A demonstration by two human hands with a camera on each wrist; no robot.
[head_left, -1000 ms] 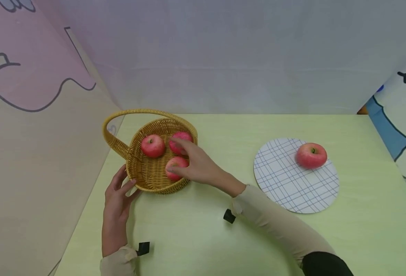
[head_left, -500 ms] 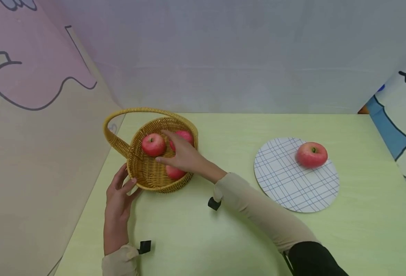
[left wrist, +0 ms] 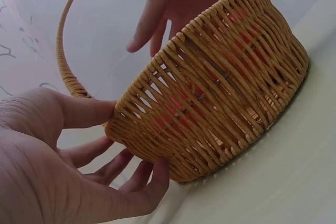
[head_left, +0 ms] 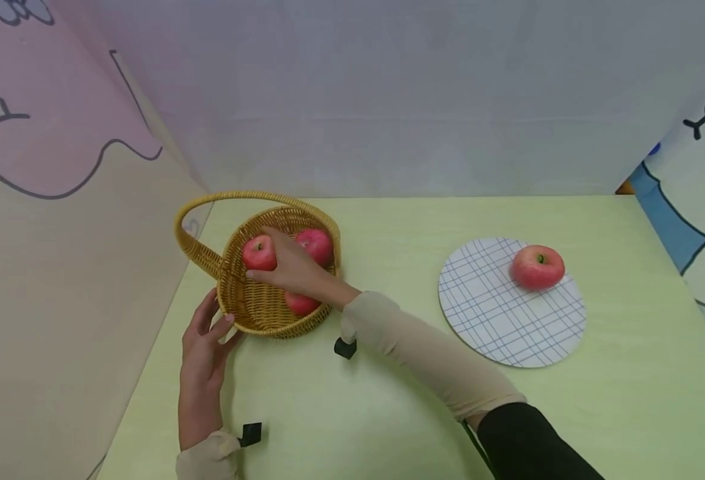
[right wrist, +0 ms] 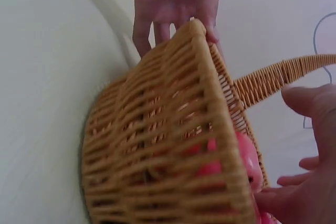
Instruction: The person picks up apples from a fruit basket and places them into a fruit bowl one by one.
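Note:
A yellow-brown wicker basket (head_left: 271, 327) with a tall arched handle (head_left: 244, 195) stands at the table's left. Inside are three red apples: one at the left (head_left: 258, 253), one at the back right (head_left: 315, 246) and one in front (head_left: 301, 304), partly covered by the right hand. My left hand (head_left: 204, 350) grips the basket's near left side, thumb at the rim and fingers curled against the woven wall (left wrist: 210, 87). My right hand (head_left: 295, 267) reaches over the basket opening, thumb and fingers spread on either side of the left apple.
A round white mat (head_left: 496, 320) with blue grid lines lies on the right of the pale green table (head_left: 388, 413). Another red apple (head_left: 537, 267) sits on its far right part. A pale wall sheet (head_left: 412, 100) rises behind the table's back edge.
My right hand has moved left across the basket, from over the right-hand apples to the left one. The left hand and basket have stayed in place.

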